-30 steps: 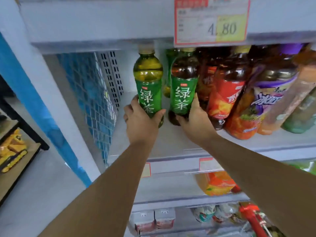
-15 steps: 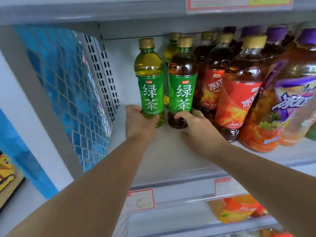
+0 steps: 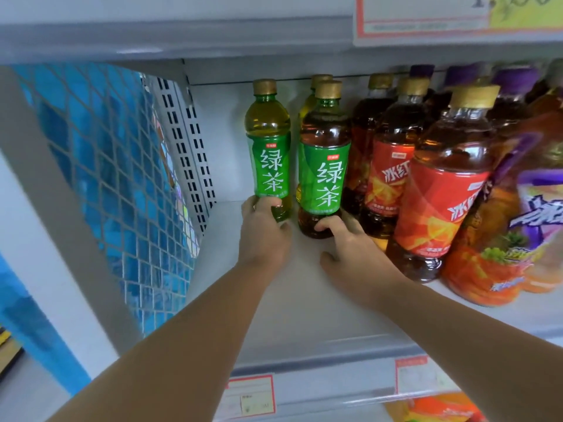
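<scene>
Two green-labelled tea bottles stand upright on a white shop shelf point(image 3: 283, 303). The left bottle point(image 3: 268, 144) holds pale green liquid; my left hand point(image 3: 263, 236) grips its base with fingers curled round it. The right bottle point(image 3: 324, 153) holds darker brown liquid; my right hand point(image 3: 350, 254) holds its base with fingers wrapped round the foot, thumb spread out on the shelf. A third green tea bottle point(image 3: 307, 99) stands partly hidden behind the right one.
Red-labelled tea bottles point(image 3: 438, 202) and purple-capped bottles point(image 3: 515, 83) crowd the shelf's right side. A perforated white side panel point(image 3: 185, 141) and blue mesh point(image 3: 103, 178) close off the left. Price tags point(image 3: 253, 397) hang on the front rail; an upper shelf point(image 3: 182, 35) sits overhead.
The view has moved closer and higher on the shelf. Both hands slid down from the bottles' labels to their bases. The left bottle now stands further back on the shelf than the right one.
</scene>
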A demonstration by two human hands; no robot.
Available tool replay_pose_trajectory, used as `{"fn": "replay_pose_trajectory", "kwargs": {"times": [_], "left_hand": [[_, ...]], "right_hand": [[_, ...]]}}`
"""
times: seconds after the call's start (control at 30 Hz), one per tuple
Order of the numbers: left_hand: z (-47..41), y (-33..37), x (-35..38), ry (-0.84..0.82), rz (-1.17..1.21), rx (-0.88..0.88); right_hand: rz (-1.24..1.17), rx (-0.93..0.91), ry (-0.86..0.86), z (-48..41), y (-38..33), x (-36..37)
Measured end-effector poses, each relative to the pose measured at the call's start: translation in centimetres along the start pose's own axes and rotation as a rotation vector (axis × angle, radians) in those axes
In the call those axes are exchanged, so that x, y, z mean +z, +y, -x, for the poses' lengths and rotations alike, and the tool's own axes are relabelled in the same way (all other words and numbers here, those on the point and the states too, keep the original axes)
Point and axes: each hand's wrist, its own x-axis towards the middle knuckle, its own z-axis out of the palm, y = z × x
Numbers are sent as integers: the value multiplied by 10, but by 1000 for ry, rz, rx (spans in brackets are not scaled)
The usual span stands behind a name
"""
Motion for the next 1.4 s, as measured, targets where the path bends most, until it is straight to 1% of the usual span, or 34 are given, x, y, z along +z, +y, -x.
{"fn": "replay_pose_trajectory", "kwargs": {"times": [0.2, 0.33, 0.4, 0.47, 0.5, 0.57, 0.6, 0.67, 0.73, 0.8, 0.87, 1.0, 1.07, 1.1, 1.17, 1.27, 1.33, 1.4], "left_hand": [[-18, -6, 0, -205, -38, 71], [-23, -4, -8, -315, -18, 40], [-12, 2, -11, -295, -13, -4], [12, 16, -16, -211, 30, -49], [29, 24, -19, -167, 59, -36], [64, 42, -23, -97, 102, 71], [83, 50, -24, -76, 132, 133], [118, 67, -23, -71, 177, 240], [152, 84, -15, -98, 195, 322], [182, 97, 2, -164, 247, 364], [211, 106, 31, -272, 283, 383], [263, 104, 111, -556, 242, 341], [287, 101, 150, -661, 204, 320], [293, 99, 162, -689, 174, 313], [310, 96, 193, -763, 118, 299], [327, 87, 229, -845, 19, 337], [335, 78, 247, -881, -118, 367], [342, 72, 258, -867, -295, 445]], "right_hand": [[-23, 27, -21, -4, 3, 0], [-18, 16, -30, -4, 4, 0], [-6, 10, -44, 0, 2, -2], [-11, -50, -64, 11, -2, -10], [-11, -97, -66, 21, -5, -16], [-22, -152, -45, 48, -8, -34], [-49, -168, -7, 64, -8, -44], [-119, -186, 97, 102, -3, -65], [-150, -163, 181, 142, 12, -81], [-164, -84, 214, 181, 35, -92], [-159, 26, 223, 221, 65, -94], [-70, 243, 203, 301, 136, -89], [-32, 346, 189, 336, 169, -86], [-12, 381, 191, 347, 181, -85], [28, 517, 167, 375, 213, -82], [52, 759, 49, 406, 259, -74], [94, 877, -34, 420, 285, -69], [163, 960, -62, 427, 307, -67]]}}
